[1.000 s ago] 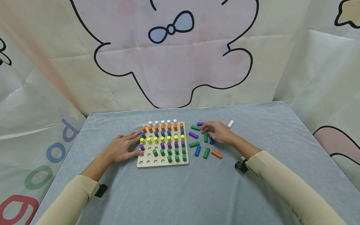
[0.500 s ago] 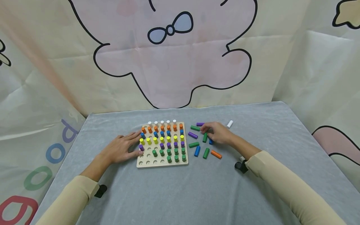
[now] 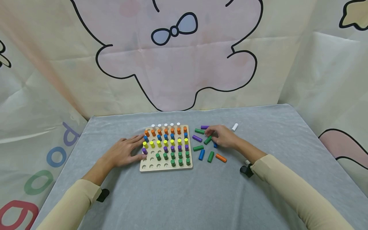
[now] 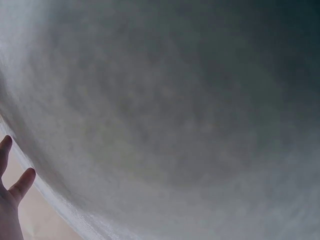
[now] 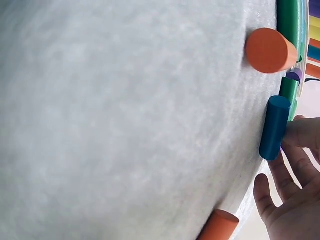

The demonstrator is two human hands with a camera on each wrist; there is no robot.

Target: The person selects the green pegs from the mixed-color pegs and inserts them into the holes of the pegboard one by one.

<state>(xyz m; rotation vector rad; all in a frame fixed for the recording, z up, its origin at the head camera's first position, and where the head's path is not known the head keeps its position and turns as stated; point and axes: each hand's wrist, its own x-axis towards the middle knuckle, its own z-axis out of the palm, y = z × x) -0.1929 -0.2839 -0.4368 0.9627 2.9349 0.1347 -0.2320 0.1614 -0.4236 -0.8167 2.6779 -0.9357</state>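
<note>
My left hand (image 3: pixel 126 151) rests at the left edge of a wooden pegboard (image 3: pixel 155 169), fingers spread and thumb on its rim. Upright pegs in white, orange, blue, yellow, purple and green fill much of the board; several holes at front left are bare. Right of the board, my right hand (image 3: pixel 225 135) pinches one end of a green peg (image 3: pixel 207 140), which slants down to the left from the thumb. A blue peg (image 5: pixel 275 127) lies close by the thumb in the right wrist view, partly covered by the hand in the head view. The left wrist view shows mostly cloth and fingertips (image 4: pixel 25 182).
Loose pegs lie around the right hand: a purple peg (image 3: pixel 197 138), a green peg (image 3: pixel 210 157), a blue peg (image 3: pixel 202 154), an orange peg (image 3: pixel 221 157) and a white peg (image 3: pixel 234 127). Grey cloth (image 3: pixel 178 201) covers the table; a printed curtain (image 3: pixel 178 70) hangs behind.
The green peg at the right thumb has turned from pointing toward the front edge to slanting leftward. Both hands have stayed nearly in place.
</note>
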